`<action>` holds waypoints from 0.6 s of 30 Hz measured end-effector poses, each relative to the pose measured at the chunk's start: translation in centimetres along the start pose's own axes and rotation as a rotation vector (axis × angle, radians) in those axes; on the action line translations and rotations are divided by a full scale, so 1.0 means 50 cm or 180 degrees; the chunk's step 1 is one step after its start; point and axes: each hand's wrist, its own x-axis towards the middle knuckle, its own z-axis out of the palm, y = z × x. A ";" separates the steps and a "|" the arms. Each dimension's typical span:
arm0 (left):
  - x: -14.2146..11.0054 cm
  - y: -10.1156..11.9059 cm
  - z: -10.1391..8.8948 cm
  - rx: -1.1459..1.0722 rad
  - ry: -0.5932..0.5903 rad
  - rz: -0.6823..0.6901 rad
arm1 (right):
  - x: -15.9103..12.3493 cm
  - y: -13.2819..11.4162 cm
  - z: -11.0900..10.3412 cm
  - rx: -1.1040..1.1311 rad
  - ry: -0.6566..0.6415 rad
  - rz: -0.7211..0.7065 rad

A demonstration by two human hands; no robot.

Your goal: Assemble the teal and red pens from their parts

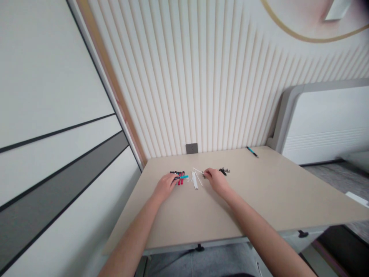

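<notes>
My left hand [166,186] is closed around a blue pen barrel [185,177] with a dark end, its blue part pointing right. Beside and partly under those fingers lie several red and black pen barrels [182,181] in a row. Between thumb and fingertips, my right hand [216,181] pinches a thin white pen refill [197,170] that points left. Below it on the table, between the hands, rests a small bundle of white refills [194,181], with one slanting apart. Just right of my right hand sit small black pen parts [222,171] and tiny greyish pieces [227,170].
A blue and black pen [252,152] lies near the back right edge of the beige table [196,219]. Behind the table stands a ribbed wall with a dark socket [191,148]. A white cabinet is on the left, a headboard [328,123] on the right.
</notes>
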 end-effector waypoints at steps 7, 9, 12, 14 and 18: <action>0.002 -0.003 0.000 0.0014 0.0039 -0.0051 | -0.003 0.010 -0.001 0.0363 -0.0026 -0.0740; 0.002 -0.004 -0.001 0.0028 0.0023 -0.0041 | -0.004 0.006 -0.002 0.0367 0.0026 -0.0722; 0.002 -0.003 -0.003 -0.0022 -0.0026 -0.0013 | -0.004 0.001 -0.004 0.0379 0.0119 -0.0650; 0.002 -0.003 -0.003 -0.0072 -0.0052 0.0021 | -0.003 0.001 -0.005 0.0394 0.0151 -0.0608; 0.002 -0.004 -0.001 -0.0074 -0.0072 0.0071 | -0.002 0.001 -0.001 0.0443 0.0198 -0.0608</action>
